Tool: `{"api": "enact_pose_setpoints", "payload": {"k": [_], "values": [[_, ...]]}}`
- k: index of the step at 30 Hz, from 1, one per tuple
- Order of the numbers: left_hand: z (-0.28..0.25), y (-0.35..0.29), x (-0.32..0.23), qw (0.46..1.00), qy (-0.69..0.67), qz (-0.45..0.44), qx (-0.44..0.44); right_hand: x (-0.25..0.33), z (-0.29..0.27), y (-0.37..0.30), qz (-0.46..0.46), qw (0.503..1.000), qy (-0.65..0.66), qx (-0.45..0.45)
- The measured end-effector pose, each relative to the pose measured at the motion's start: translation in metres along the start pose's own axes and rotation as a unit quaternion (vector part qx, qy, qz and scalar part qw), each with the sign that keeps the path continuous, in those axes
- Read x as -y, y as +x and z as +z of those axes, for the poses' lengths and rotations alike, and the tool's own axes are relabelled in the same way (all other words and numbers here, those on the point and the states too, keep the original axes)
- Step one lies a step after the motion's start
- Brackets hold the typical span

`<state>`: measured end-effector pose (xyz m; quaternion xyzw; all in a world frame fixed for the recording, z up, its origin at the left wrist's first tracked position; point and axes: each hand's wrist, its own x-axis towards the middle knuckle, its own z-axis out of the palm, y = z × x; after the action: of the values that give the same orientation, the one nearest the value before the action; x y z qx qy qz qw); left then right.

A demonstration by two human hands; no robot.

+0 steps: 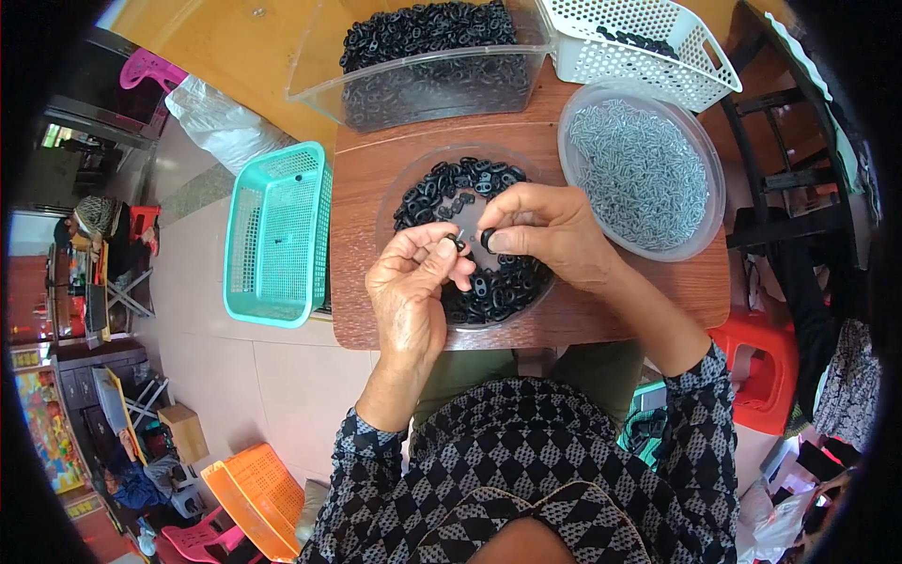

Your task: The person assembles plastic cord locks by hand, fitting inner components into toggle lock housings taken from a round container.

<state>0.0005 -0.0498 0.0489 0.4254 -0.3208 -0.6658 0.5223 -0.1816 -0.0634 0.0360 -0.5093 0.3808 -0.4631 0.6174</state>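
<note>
Both hands are raised close together over a round clear tray of small black oval plastic parts with holes. My left hand pinches one such black part between thumb and fingertips. A thin metal pin appears to stick up from it. In my right hand, thumb and forefinger grip another black part, a short gap away from the first. To the right stands a translucent oval tub full of short silvery metal pins.
Behind the tray is a clear bin heaped with black parts. A white perforated basket stands at the back right. Left of the wooden table sits a turquoise basket. An orange basket and a red stool are nearby.
</note>
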Motion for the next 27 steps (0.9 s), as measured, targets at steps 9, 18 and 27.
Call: {"api": "enact_pose_setpoints", "payload": {"k": [9,18,27], "values": [[0.004,-0.012,0.0,0.999,0.037,0.019,0.002,-0.003,0.01,-0.001,0.046,0.99,0.125,-0.038],[0.006,-0.01,0.001,1.0,-0.019,0.013,0.007,-0.007,0.016,-0.002,0.024,0.997,0.066,-0.034],[-0.001,-0.004,0.002,0.997,-0.072,0.03,0.008,-0.014,0.028,-0.004,-0.038,0.998,0.002,-0.059]]}}
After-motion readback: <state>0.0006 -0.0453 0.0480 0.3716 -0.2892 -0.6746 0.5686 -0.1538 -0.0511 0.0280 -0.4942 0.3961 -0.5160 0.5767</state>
